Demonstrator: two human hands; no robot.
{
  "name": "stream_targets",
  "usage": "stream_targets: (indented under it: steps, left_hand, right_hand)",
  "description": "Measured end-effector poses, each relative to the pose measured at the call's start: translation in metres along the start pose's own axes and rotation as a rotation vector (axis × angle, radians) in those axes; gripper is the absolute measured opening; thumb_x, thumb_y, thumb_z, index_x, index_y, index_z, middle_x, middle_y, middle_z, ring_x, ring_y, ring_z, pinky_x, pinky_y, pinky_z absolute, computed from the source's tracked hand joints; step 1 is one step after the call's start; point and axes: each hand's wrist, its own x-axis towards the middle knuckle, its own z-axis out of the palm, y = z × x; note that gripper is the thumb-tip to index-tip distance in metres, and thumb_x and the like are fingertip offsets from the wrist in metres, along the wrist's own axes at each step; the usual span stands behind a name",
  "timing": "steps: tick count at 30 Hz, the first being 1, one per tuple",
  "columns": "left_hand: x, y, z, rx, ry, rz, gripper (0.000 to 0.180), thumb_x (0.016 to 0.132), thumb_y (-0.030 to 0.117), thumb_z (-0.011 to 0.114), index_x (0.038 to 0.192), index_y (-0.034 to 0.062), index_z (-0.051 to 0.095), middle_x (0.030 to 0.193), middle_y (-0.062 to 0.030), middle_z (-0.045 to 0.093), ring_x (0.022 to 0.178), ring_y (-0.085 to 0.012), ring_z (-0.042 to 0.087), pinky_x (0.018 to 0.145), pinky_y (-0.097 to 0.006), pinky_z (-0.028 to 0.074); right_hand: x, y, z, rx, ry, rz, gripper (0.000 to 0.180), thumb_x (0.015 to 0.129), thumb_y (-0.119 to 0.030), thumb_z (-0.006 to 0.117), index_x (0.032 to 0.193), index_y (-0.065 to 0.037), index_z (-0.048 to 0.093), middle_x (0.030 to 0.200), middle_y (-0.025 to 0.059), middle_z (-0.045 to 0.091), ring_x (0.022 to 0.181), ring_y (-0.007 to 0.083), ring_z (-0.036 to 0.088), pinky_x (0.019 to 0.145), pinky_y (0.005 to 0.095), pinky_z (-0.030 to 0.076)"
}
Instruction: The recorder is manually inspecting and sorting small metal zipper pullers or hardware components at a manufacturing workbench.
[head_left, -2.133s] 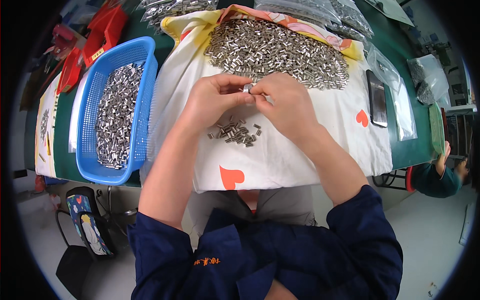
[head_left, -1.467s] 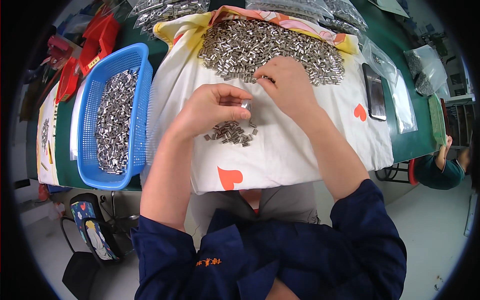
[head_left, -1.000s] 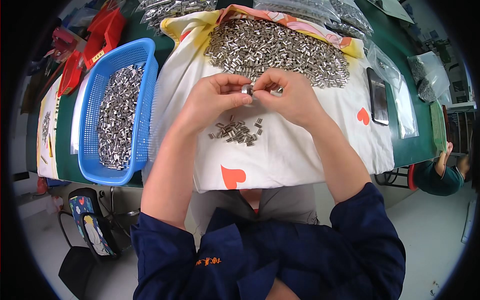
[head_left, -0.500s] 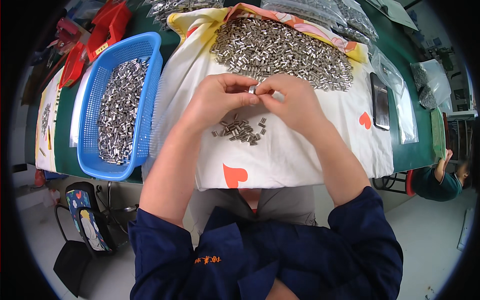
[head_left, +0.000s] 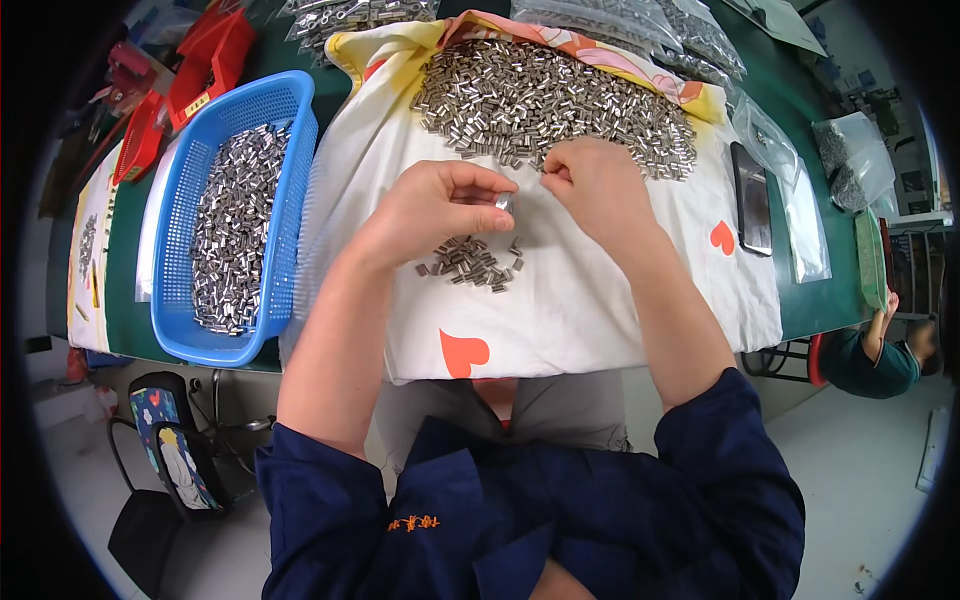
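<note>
My left hand (head_left: pixel 440 205) pinches a small shiny metal piece (head_left: pixel 504 202) between thumb and fingertips, above the white cloth (head_left: pixel 560 310). To its right, my right hand (head_left: pixel 600 185) is closed, fingertips pressed together at the near edge of a large heap of small metal cylinders (head_left: pixel 560 100). Whatever those fingertips hold, if anything, is too small to make out. A smaller group of loose metal cylinders (head_left: pixel 470 262) lies just below my left hand.
A blue plastic basket (head_left: pixel 308 130) full of metal cylinders stands at the left, with red bins (head_left: pixel 215 65) behind it. On the right lie a phone (head_left: pixel 752 200) and clear plastic bags (head_left: pixel 765 135). Bagged metal parts (head_left: pixel 600 20) line the back. Another person (head_left: pixel 880 360) is at far right.
My hands have parted. The right one has moved away from the metal piece, up and right to the heap's edge; the left one keeps hold of the piece.
</note>
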Motion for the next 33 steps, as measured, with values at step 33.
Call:
stream_targets:
  steps: [33]
  left_hand:
    - [-0.001,0.002,0.003,-0.08,0.04,0.038,0.031,0.07,0.003,0.069,0.099,-0.0026,0.059,0.084,-0.0039,0.062,0.075,-0.0069,0.057,0.068,-0.019,0.046]
  right_hand:
    - [0.0,-0.014,-0.018,0.6,-0.181,0.086,0.012,0.071,-0.009,0.064,0.08,-0.002,0.061,0.073,0.0054,0.061,0.066,0.0128,0.056,0.064,0.0239,0.045]
